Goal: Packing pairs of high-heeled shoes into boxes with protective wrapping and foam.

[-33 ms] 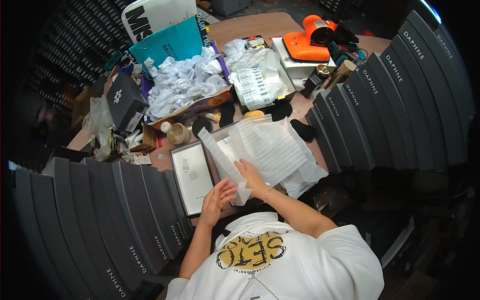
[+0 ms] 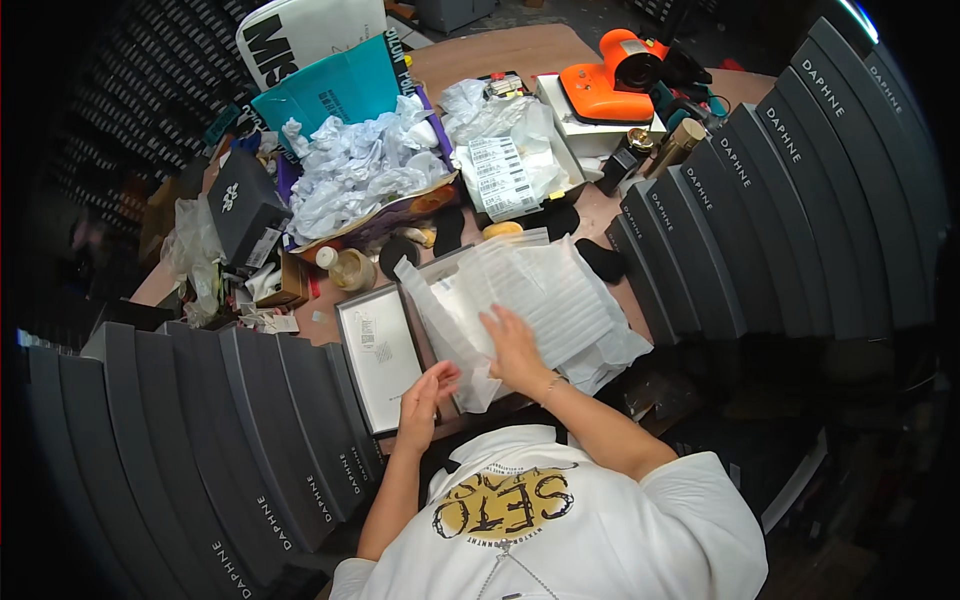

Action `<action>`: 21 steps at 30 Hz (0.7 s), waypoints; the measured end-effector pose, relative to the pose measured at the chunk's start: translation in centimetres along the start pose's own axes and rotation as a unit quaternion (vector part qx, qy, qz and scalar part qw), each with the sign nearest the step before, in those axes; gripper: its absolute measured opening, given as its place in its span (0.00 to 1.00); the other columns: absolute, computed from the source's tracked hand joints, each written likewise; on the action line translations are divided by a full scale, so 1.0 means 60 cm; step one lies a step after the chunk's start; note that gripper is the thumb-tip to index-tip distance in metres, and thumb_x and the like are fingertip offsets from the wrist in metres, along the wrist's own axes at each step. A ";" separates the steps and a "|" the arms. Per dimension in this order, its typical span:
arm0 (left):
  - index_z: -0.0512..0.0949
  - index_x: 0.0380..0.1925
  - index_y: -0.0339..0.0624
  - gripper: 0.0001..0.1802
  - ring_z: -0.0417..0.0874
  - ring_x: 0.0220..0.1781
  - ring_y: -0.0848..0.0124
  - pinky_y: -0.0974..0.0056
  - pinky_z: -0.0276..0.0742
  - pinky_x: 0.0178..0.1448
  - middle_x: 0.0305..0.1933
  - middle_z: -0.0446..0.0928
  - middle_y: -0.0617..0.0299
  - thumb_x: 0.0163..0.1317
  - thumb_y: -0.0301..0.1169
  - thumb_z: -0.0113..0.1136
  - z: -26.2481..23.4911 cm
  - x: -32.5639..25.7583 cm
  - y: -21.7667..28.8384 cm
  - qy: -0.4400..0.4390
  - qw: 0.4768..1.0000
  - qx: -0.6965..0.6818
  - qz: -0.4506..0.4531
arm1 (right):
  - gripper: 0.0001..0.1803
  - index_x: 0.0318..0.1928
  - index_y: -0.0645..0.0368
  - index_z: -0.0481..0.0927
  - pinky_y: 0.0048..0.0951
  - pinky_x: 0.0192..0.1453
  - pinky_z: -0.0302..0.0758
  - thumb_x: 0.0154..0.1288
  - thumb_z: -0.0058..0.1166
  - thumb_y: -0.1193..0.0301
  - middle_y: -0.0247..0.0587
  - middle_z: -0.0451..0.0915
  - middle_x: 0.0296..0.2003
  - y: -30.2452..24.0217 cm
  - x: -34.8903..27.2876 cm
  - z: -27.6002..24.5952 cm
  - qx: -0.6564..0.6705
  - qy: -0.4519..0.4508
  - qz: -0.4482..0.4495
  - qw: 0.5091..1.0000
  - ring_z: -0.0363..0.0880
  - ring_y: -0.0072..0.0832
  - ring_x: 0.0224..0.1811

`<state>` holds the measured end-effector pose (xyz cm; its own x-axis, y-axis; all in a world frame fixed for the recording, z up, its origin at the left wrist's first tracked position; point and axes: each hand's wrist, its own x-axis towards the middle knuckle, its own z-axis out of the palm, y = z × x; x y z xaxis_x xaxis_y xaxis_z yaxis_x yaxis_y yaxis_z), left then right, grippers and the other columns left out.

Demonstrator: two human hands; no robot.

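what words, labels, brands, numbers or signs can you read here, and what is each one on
I won't copy wording or brands, but print stands here:
Grey boxes, both sides: pale capitals, legible on several
White shirt: dark letters across a yellow disc, upside down
White bag: big black letters, partly covered
Teal packet: dark print, mostly too small
Label sheet: too small
White-lined box: too small

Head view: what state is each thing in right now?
White wrapping sheets, unfolded, overlapping
Right hand, fingers open over the sheets
Left hand, open, apparently holding nothing
Shallow grey-rimmed tray, white inside facing up
Small bottle, capped
Purple-sided box, open, heaped with crumpled paper
Orange device, power state not visible
Grey boxes on both sides, stacked
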<state>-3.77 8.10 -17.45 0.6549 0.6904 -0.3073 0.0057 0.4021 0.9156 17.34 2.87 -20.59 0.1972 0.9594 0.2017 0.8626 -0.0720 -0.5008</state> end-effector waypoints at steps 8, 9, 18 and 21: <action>0.67 0.55 0.23 0.38 0.62 0.67 0.48 0.46 0.50 0.71 0.61 0.66 0.38 0.52 0.45 0.63 0.071 0.198 -0.086 -0.109 0.663 0.735 0.097 | 0.20 0.48 0.66 0.76 0.35 0.47 0.74 0.57 0.60 0.70 0.53 0.81 0.36 0.173 -0.043 -0.114 0.136 0.065 0.173 0.973 0.80 0.42 0.43; 0.66 0.56 0.23 0.41 0.62 0.67 0.49 0.47 0.50 0.71 0.61 0.66 0.39 0.50 0.46 0.64 0.073 0.213 -0.085 -0.139 0.618 0.772 0.047 | 0.16 0.45 0.66 0.77 0.34 0.44 0.75 0.58 0.59 0.71 0.52 0.81 0.35 0.174 -0.045 -0.141 0.166 0.100 0.202 0.960 0.81 0.41 0.40; 0.62 0.64 0.39 0.50 0.60 0.69 0.52 0.41 0.47 0.69 0.66 0.62 0.43 0.43 0.50 0.69 0.076 0.233 -0.108 -0.167 0.541 0.824 0.032 | 0.46 0.67 0.50 0.58 0.41 0.67 0.65 0.46 0.62 0.80 0.52 0.55 0.67 0.268 -0.224 -0.228 0.021 -0.139 0.284 0.949 0.59 0.51 0.67; 0.66 0.61 0.38 0.43 0.67 0.65 0.56 0.43 0.57 0.67 0.62 0.67 0.44 0.46 0.46 0.69 0.069 0.249 -0.056 -0.271 0.623 0.733 0.006 | 0.22 0.54 0.59 0.74 0.36 0.58 0.71 0.56 0.52 0.79 0.53 0.79 0.45 0.313 -0.240 -0.151 0.096 -0.013 0.320 0.942 0.76 0.45 0.53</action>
<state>9.16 14.58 -24.06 0.8180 0.2232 -0.5302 0.4229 -0.8581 0.2912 34.90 -14.77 -25.28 0.6343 0.7430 -0.2135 0.4700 -0.5899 -0.6567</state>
